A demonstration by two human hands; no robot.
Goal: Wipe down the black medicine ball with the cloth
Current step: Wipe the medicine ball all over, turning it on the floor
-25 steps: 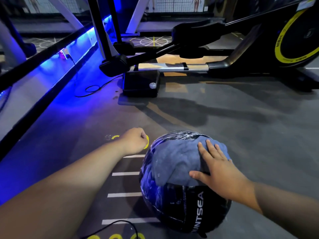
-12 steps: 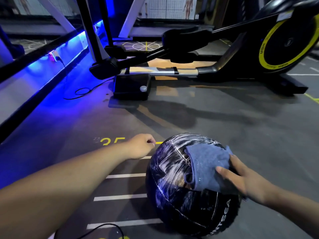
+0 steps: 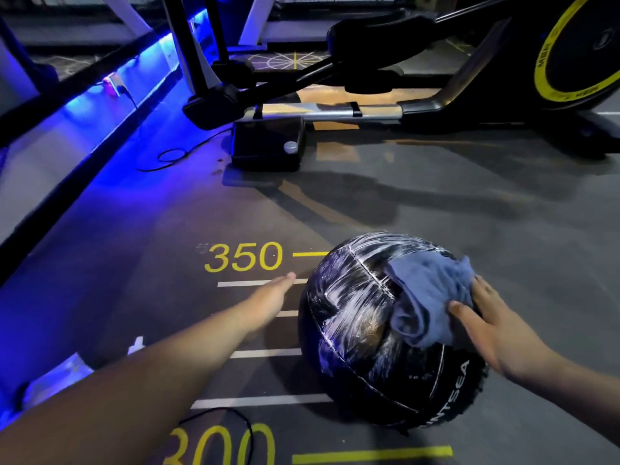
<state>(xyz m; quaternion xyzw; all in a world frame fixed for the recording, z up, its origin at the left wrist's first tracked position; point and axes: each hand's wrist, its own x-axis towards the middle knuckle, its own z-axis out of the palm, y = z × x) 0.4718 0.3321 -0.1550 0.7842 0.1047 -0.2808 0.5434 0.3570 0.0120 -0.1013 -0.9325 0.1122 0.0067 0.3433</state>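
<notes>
Pressing a blue cloth [image 3: 432, 297] against the upper right of the black medicine ball [image 3: 355, 333], a person's right hand [image 3: 496, 325] has its grip open, fingers spread flat, apparently to push the fabric across the curve. The left hand [image 3: 271, 297], grip also open and empty, hovers just left of the ball, likely ready to steady it. The ball sits on the gym floor [image 3: 503, 213] near a yellow 350 marking [image 3: 243, 256], its glossy skin streaked with white smears.

Single wide-angle view from the person's head, facing forward and down at a gym floor [image 3: 469, 213]. The ball [image 3: 362, 364] sits close, low in frame; a machine [image 3: 322, 115] stands farther ahead.
</notes>
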